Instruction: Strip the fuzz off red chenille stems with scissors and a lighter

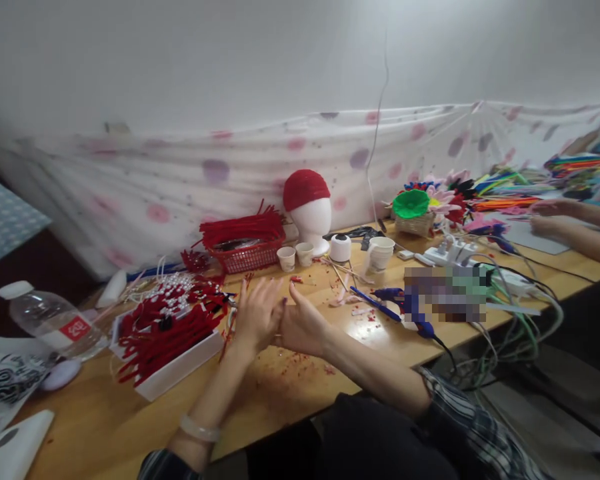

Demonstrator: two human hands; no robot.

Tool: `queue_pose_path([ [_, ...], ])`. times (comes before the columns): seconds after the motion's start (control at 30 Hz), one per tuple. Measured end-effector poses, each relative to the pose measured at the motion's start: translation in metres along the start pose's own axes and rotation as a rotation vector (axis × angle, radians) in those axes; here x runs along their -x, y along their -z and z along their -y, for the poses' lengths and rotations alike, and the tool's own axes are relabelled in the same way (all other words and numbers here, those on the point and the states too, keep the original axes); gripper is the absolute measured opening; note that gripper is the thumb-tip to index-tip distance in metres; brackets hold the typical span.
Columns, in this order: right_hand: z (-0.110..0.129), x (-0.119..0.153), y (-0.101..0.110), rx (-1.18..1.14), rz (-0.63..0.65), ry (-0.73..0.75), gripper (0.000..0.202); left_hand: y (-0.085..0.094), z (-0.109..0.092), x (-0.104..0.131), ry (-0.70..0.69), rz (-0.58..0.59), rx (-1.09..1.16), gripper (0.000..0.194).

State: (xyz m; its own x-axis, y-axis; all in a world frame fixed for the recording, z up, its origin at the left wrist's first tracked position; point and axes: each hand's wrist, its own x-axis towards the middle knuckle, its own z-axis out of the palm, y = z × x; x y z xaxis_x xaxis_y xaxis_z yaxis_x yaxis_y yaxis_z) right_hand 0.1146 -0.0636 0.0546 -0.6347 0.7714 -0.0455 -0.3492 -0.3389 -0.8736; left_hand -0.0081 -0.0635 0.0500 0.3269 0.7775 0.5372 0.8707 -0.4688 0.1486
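Note:
Over the middle of the table my left hand (pixel 258 315) and my right hand (pixel 306 325) meet, one against the other. The left hand's fingers stretch forward, spread a little, and I see its back. On the right hand the thumb points up, while its other fingers are partly hidden behind the left. Nothing shows between them. Red scraps (pixel 300 373) lie on the wood below. Just left of the hands is a white box (pixel 180 367) filled with red fuzzy stems (pixel 170 337) and strings of white beads (pixel 173 293).
A white foam head (pixel 313 223) in a red cap (pixel 307 189) stands behind, near a red basket (pixel 250 257) and paper cups (pixel 286 259). Blue-handled tools (pixel 380 303) and tangled cables (pixel 515 333) lie right. Another person's hands (pixel 555 220) are far right. A water bottle (pixel 53 320) leans left.

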Motion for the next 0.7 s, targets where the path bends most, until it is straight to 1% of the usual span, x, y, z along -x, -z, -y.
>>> queue_pose_path([
  [0.03,-0.002,0.001,0.006,0.019,0.059,-0.086,0.083,0.000,0.007,0.004,0.042,0.015,-0.038,0.046],
  [0.07,-0.003,0.003,0.014,0.070,0.074,-0.149,0.087,0.001,0.012,0.008,0.075,0.025,-0.055,0.045],
  [0.1,-0.005,0.004,0.022,0.148,0.071,-0.194,0.089,0.001,0.016,0.014,0.097,0.035,-0.059,0.045],
  [0.13,-0.006,0.005,0.030,0.266,0.039,-0.186,0.087,0.002,0.019,0.020,0.114,0.051,-0.055,0.043],
  [0.17,-0.007,0.006,0.037,0.409,-0.012,-0.112,0.082,0.003,0.021,0.026,0.131,0.071,-0.044,0.042],
  [0.2,-0.007,0.007,0.044,0.558,0.000,-0.052,0.072,0.003,0.022,0.032,0.154,0.095,-0.032,0.041],
  [0.23,-0.007,0.009,0.050,0.673,-0.021,0.007,0.065,0.002,0.022,0.038,0.178,0.119,-0.018,0.040],
  [0.3,-0.004,0.013,0.058,0.737,-0.033,0.095,0.054,0.003,0.022,0.045,0.203,0.154,0.000,0.039],
  [0.37,0.002,0.018,0.063,0.891,-0.066,0.274,0.064,0.008,0.019,0.045,0.191,0.174,-0.002,0.036],
  [0.4,0.005,0.020,0.065,1.025,-0.101,0.371,0.066,0.013,0.017,0.041,0.183,0.194,-0.016,0.033],
  [0.43,0.008,0.020,0.068,1.180,-0.147,0.460,0.062,0.019,0.014,0.035,0.186,0.220,-0.033,0.030],
  [0.5,0.015,0.020,0.072,1.472,-0.222,0.561,0.053,0.036,0.009,0.019,0.229,0.320,-0.113,0.028],
  [0.53,0.020,0.020,0.073,1.568,-0.257,0.598,0.056,0.044,0.007,0.009,0.257,0.334,-0.149,0.027],
  [0.6,0.030,0.022,0.070,1.654,-0.318,0.697,0.073,0.054,0.009,-0.009,0.296,0.349,-0.228,0.029],
  [0.63,0.036,0.027,0.067,1.662,-0.344,0.765,0.080,0.056,0.012,-0.016,0.307,0.357,-0.260,0.029],
  [0.67,0.043,0.035,0.061,1.667,-0.335,0.871,0.081,0.055,0.015,-0.021,0.317,0.374,-0.292,0.029],
  [0.7,0.050,0.046,0.055,1.662,-0.329,0.989,0.076,0.051,0.018,-0.024,0.327,0.400,-0.323,0.029],
])
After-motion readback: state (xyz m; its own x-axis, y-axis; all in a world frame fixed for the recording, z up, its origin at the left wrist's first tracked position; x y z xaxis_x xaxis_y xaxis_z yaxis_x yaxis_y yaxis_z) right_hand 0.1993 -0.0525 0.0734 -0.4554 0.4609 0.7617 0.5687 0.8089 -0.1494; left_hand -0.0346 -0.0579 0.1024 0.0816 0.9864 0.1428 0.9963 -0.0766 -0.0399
